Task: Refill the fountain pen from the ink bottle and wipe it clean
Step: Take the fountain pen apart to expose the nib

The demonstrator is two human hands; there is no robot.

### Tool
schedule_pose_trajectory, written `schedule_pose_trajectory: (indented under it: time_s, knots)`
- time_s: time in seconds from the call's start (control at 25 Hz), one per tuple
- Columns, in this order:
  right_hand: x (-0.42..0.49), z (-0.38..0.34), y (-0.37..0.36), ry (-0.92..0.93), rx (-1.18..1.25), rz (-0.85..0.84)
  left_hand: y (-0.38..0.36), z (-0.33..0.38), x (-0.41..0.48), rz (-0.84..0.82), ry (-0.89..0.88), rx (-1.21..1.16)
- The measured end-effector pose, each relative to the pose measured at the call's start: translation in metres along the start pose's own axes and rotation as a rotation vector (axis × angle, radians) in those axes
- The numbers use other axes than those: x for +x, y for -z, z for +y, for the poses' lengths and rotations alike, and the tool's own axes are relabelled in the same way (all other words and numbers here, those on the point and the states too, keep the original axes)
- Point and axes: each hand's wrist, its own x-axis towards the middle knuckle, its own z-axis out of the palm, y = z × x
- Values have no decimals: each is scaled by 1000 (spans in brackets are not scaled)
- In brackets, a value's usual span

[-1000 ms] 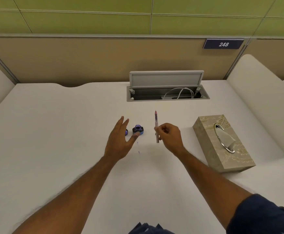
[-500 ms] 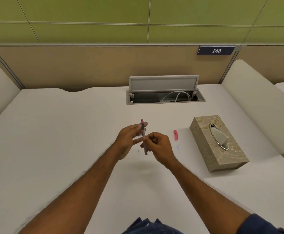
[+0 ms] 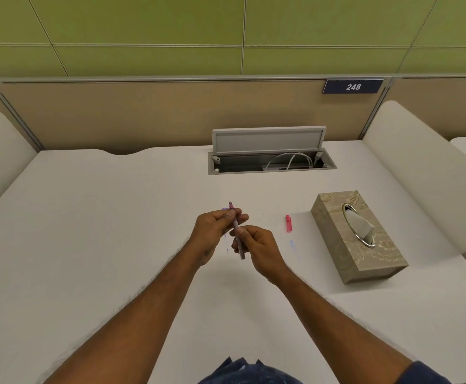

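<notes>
Fountain pen (image 3: 235, 228) is held above the white desk (image 3: 115, 217) in both hands, uncapped, nib pointing away and up, tail toward the person. Nearest the camera, a dark blue sleeve (image 3: 425, 373) shows at the right forearm, and both bare forearms reach forward over the desk. The right hand (image 3: 257, 248) pinches the lower barrel between thumb and curled fingers; the left hand (image 3: 214, 231) pinches the section just below the nib with thumb and fingertips. A sliver of purple (image 3: 224, 208) peeks out behind the left fingers; I cannot tell what it is. Faint bluish smears (image 3: 292, 245) mark the desk to the right of the hands, and just beyond them lies a pink cap (image 3: 288, 223), apart from the pen. Farther right sits a beige patterned tissue box (image 3: 364, 261), a tissue (image 3: 358, 224) standing from its oval slot. Beyond, a cable hatch (image 3: 272, 164) is set into the desk, lid (image 3: 268, 139) raised, white cable inside. On the tan partition behind hangs a plate reading 248 (image 3: 353, 86).
</notes>
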Motion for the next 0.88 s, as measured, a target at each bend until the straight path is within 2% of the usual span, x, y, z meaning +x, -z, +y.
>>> schedule_pose_trajectory:
  time_s: [0.36, 0.52, 0.72, 0.88]
  knots:
    - [1, 1, 1, 50, -140, 133, -5, -6, 3, 123, -9, 61]
    - [2, 0, 1, 62, -105, 198, -7, 0, 0, 106, -6, 42]
    - [-3, -14, 5, -141, 187, -19, -8, 7, -3, 67, -18, 64]
    - [-3, -16, 3, -134, 256, 13, -9, 10, -4, 61, -38, 121]
